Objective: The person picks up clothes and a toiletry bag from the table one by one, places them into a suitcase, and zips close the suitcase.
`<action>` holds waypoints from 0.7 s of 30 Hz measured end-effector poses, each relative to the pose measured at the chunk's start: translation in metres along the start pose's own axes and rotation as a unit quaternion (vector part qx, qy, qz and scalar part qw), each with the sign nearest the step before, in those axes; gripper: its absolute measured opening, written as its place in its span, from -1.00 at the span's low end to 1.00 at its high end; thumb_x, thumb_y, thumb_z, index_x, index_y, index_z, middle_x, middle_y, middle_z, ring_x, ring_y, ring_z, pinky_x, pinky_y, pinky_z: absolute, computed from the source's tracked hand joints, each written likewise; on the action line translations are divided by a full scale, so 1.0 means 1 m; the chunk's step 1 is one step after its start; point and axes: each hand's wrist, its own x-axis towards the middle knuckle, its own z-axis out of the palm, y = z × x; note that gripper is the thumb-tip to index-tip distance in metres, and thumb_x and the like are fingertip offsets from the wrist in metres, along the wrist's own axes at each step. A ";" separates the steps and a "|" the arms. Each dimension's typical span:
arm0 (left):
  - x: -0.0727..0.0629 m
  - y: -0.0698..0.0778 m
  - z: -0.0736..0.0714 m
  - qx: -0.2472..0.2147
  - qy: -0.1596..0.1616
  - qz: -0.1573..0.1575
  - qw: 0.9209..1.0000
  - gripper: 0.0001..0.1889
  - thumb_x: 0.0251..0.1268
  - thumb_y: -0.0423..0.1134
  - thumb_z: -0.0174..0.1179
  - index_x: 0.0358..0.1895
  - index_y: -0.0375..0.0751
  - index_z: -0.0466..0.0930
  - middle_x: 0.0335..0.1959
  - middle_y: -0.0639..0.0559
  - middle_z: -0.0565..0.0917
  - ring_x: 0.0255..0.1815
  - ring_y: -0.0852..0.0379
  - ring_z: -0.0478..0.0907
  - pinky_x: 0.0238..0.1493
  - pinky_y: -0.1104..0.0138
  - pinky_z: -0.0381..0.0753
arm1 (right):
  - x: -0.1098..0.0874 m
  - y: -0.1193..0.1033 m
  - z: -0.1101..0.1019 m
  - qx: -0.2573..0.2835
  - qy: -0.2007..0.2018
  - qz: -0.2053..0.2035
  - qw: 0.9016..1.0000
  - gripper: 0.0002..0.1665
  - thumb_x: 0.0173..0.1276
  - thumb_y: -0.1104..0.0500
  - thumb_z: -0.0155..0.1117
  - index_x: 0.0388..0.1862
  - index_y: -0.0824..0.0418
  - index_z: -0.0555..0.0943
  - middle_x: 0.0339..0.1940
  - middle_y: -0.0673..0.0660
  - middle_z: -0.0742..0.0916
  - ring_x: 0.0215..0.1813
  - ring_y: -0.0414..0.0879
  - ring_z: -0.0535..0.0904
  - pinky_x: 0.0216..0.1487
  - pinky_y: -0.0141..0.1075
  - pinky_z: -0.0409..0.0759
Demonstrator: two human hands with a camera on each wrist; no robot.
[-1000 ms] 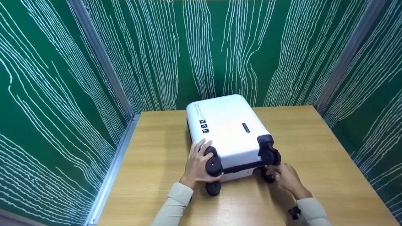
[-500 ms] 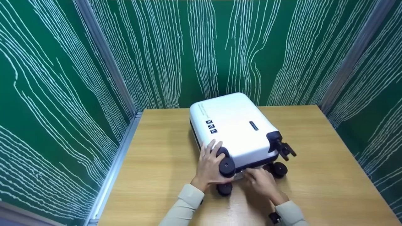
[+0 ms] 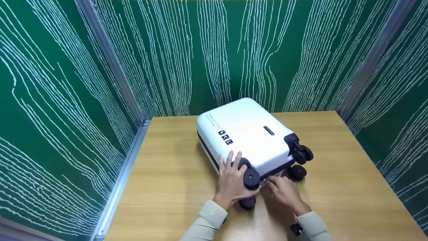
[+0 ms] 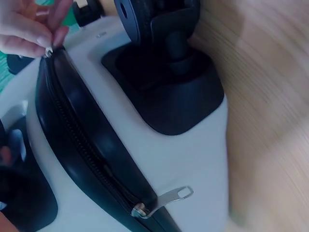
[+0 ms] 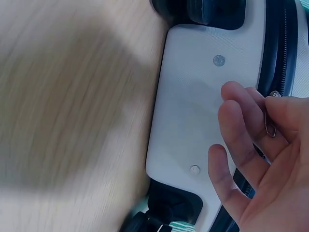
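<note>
A white hard-shell suitcase (image 3: 240,130) lies flat on the table, its wheeled end turned towards me. My left hand (image 3: 232,180) grips its near left corner, fingers spread on the top shell and thumb beneath the black wheel (image 3: 251,178). At the middle of the wheeled end, my right hand (image 3: 284,194) pinches a metal zipper pull (image 5: 270,126) between thumb and index finger. The black zipper band (image 4: 72,125) runs round the side. A second zipper pull (image 4: 174,195) hangs loose farther along it in the left wrist view.
Beneath the suitcase is a wooden table (image 3: 167,187). Two more black wheels (image 3: 297,172) stick out at the right corner. Green walls (image 3: 160,57) with white wavy lines enclose the back and sides, with metal posts (image 3: 110,60) at the corners.
The right hand has moved left from the right-hand wheels to the zipper pull. The suitcase's wheeled end has swung to the right, the left hand moving with it. The upper right wheel has swivelled.
</note>
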 end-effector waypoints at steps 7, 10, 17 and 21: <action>0.004 0.022 -0.001 0.045 -0.016 -0.036 0.998 -0.15 -0.35 0.70 0.23 -0.15 0.09 0.77 0.39 -0.06 0.56 0.45 -0.20 0.41 0.35 -0.33 0.36 | 0.005 0.006 -0.005 0.006 0.019 -0.003 1.000 -0.77 0.44 0.26 0.23 -0.42 0.07 0.71 -0.70 -0.14 0.59 -0.53 -0.13 0.56 -0.42 -0.16 0.50; 0.007 0.034 -0.002 0.061 -0.036 -0.056 0.996 -0.14 -0.37 0.70 0.25 -0.13 0.07 0.77 0.39 -0.08 0.56 0.46 -0.23 0.40 0.35 -0.34 0.34 | 0.008 0.009 -0.008 -0.001 0.023 0.007 1.000 -0.76 0.44 0.24 0.22 -0.43 0.02 0.70 -0.65 -0.06 0.64 -0.52 -0.06 0.58 -0.46 -0.12 0.49; 0.014 0.058 -0.008 0.107 -0.082 -0.077 0.988 -0.06 -0.34 0.76 0.14 -0.07 0.06 0.77 0.38 -0.13 0.53 0.44 -0.28 0.38 0.32 -0.36 0.33 | 0.014 0.020 -0.012 -0.002 0.024 0.021 0.999 -0.67 0.44 0.20 0.19 -0.56 -0.05 0.60 -0.67 -0.07 0.60 -0.54 -0.09 0.54 -0.53 -0.16 0.42; 0.016 0.066 -0.010 0.115 -0.102 -0.077 0.985 -0.03 -0.33 0.77 0.11 -0.04 0.06 0.76 0.39 -0.17 0.50 0.43 -0.31 0.38 0.30 -0.39 0.32 | 0.018 0.026 -0.015 0.007 0.024 0.018 1.000 -0.73 0.43 0.22 0.19 -0.47 -0.04 0.67 -0.70 -0.13 0.57 -0.57 -0.17 0.47 -0.51 -0.22 0.40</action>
